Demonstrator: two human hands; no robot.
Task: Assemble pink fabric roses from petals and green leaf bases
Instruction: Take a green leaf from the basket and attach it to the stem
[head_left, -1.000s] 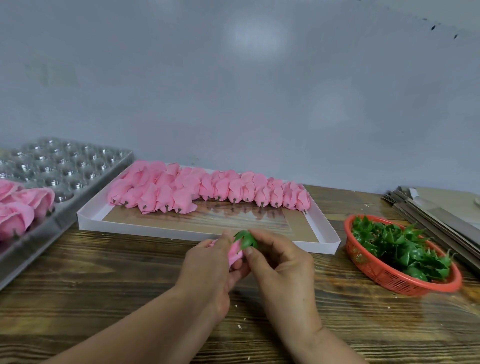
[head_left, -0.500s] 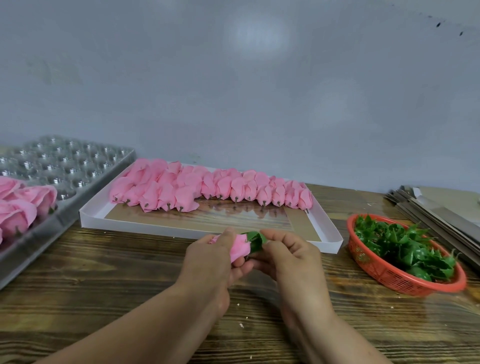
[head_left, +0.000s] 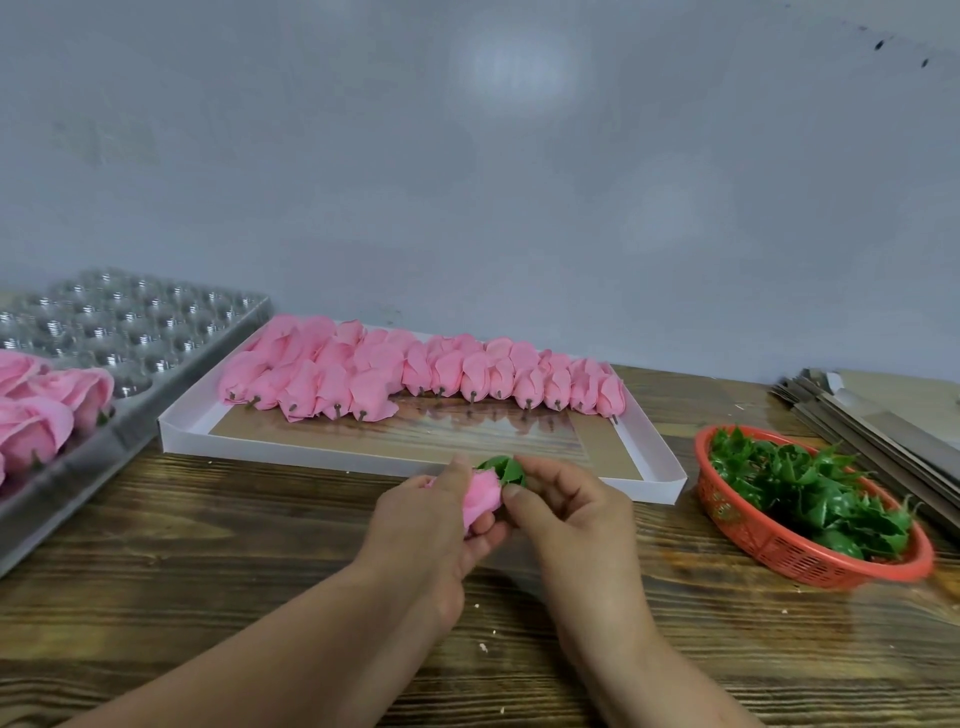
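Pinching the green leaf base (head_left: 506, 469) between thumb and fingertips, the right hand (head_left: 574, 512) is curled against the end of a pink fabric rose bud (head_left: 482, 496). The left hand (head_left: 423, 525) grips the bud, thumb on top and fingers curled beneath. Both forearms reach in from the lower edge, with the hands meeting above the wooden table (head_left: 208, 561), just in front of the white tray (head_left: 291, 449). The bud shows folded pink fabric; the leaf base sits at its far end, touching it. Rows of pink petal buds (head_left: 415, 376) lie along the tray's far side. A red basket (head_left: 810, 558) of green leaf bases (head_left: 810, 486) stands right. Finished roses (head_left: 36, 410) rest in a clear cavity tray (head_left: 145, 332) left.
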